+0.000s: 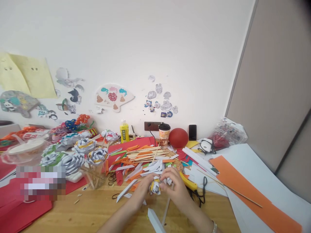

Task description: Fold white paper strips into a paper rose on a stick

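Note:
Between my two hands, just above the wooden table [97, 210], is a small paper flower [155, 186] of folded white and yellow strips. My left hand [142, 191] grips it from the left side, fingers closed around its edge. On the other side my right hand [175, 185] has its curled fingers and thumb at the petals; its fingertips are partly hidden. White folded paper strips [155, 220] lie on the table below the hands. Behind them spreads a heap of white and orange paper strips [136, 168] with thin wooden sticks [145, 154] on top.
A yellow hot glue gun [189, 182] with a black cord lies right of my hands. Finished paper flowers [85, 145] stand in a clear cup [94, 176] at left. Behind are a yellow bottle [124, 132], a lidded drink cup [164, 136] and a red balloon [178, 138]. Orange paper [250, 191] lies right.

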Action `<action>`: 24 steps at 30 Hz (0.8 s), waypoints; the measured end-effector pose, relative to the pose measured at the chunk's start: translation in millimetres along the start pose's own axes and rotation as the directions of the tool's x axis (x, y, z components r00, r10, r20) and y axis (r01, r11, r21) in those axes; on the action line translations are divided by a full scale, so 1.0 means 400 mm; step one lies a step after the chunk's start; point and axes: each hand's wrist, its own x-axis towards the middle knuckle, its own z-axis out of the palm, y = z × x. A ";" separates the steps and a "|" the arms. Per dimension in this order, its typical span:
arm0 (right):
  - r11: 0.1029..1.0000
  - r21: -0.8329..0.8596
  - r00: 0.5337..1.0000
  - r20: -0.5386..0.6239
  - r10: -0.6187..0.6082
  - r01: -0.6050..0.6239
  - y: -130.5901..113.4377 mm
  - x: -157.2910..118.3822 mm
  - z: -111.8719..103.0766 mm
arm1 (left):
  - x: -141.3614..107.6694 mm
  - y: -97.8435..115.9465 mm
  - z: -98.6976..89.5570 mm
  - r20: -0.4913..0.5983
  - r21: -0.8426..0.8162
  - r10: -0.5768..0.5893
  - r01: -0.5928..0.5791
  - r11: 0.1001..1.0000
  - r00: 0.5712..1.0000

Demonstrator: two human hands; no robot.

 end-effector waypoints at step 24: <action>0.974 -0.223 0.999 -0.018 -0.049 0.044 0.024 -0.011 0.007 | -0.008 0.024 0.002 0.004 0.152 -0.037 0.036 0.988 0.999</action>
